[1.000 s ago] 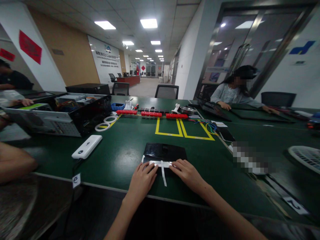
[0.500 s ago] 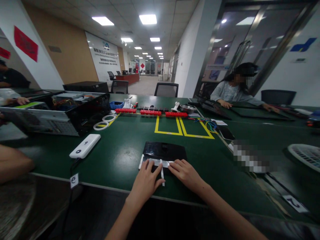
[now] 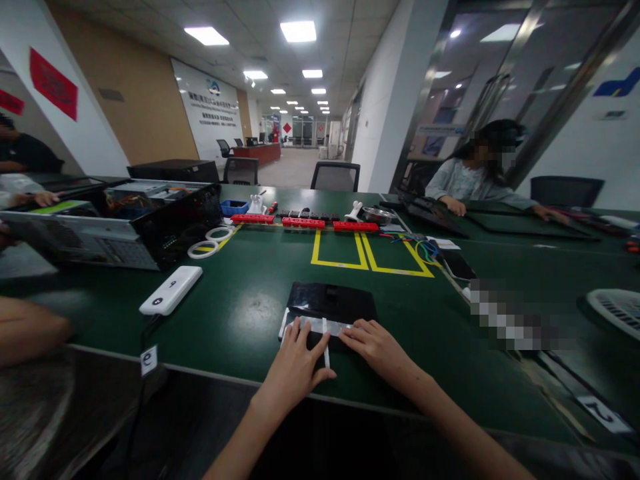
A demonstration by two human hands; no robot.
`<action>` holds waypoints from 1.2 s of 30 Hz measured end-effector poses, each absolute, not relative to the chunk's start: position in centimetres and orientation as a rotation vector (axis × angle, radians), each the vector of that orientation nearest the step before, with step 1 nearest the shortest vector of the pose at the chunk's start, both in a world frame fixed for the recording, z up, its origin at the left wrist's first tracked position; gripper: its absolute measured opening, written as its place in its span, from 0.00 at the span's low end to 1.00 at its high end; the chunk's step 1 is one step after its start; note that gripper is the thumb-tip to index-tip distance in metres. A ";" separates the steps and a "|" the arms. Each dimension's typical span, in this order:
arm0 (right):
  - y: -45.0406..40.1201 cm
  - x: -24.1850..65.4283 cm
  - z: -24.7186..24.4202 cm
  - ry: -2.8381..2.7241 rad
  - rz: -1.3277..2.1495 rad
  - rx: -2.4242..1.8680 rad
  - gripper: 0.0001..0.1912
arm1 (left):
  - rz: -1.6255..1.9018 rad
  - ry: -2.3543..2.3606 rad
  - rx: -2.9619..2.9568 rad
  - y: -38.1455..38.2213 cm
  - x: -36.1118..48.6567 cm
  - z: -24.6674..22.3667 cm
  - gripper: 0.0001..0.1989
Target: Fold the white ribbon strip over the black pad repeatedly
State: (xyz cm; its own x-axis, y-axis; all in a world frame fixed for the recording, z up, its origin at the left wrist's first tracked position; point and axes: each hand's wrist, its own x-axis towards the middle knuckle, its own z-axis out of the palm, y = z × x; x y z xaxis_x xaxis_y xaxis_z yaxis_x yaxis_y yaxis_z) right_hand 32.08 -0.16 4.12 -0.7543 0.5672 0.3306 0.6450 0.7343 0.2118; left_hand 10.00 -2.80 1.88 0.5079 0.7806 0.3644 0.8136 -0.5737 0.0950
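Note:
A glossy black flat device or case point(image 3: 333, 299) lies on the green table right in front of me. Across its near part runs a silvery-white strip point(image 3: 316, 325), and a narrow white strip point(image 3: 327, 353) hangs from it toward me. My left hand point(image 3: 299, 353) rests on the left part of the silvery strip, fingers spread, thumb by the narrow strip. On the right end, my right hand point(image 3: 377, 347) lies with its fingertips touching the strip, fingers stretched and fairly close together. What lies under the fingertips is hidden.
A white power bank point(image 3: 171, 291) with a cable lies to the left, behind it an open computer case point(image 3: 115, 227). Yellow tape outlines point(image 3: 340, 265) and red holders point(image 3: 303, 223) are ahead. To the right are a phone point(image 3: 459, 265) and a white grille point(image 3: 617, 310). Other people sit on both sides.
My left thumb has moved slightly away from the fingers, to the right and down. The right hand stays on the strip, and the view has shifted a little.

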 end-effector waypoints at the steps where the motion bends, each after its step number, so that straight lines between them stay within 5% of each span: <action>1: -0.1 32.2 4.1 -2.688 -0.411 -0.977 0.15 | -0.582 -1.402 -2.664 -2.8 9.9 1.8 0.32; 13: -0.9 33.4 4.2 -2.493 0.233 -1.172 0.18 | -0.594 -1.502 -2.689 -3.0 9.8 2.1 0.26; 23: -0.3 23.8 7.2 -2.594 -0.087 -1.162 0.13 | -1.176 -1.831 -2.636 -1.1 3.2 2.3 0.20; 31: 1.5 19.6 3.8 -2.725 -0.100 -1.190 0.29 | -1.164 -1.861 -2.321 -0.7 0.3 -0.7 0.17; 36: 2.9 21.2 3.5 -2.812 0.050 -1.138 0.28 | -1.071 -1.814 -2.346 -0.9 0.6 -0.7 0.17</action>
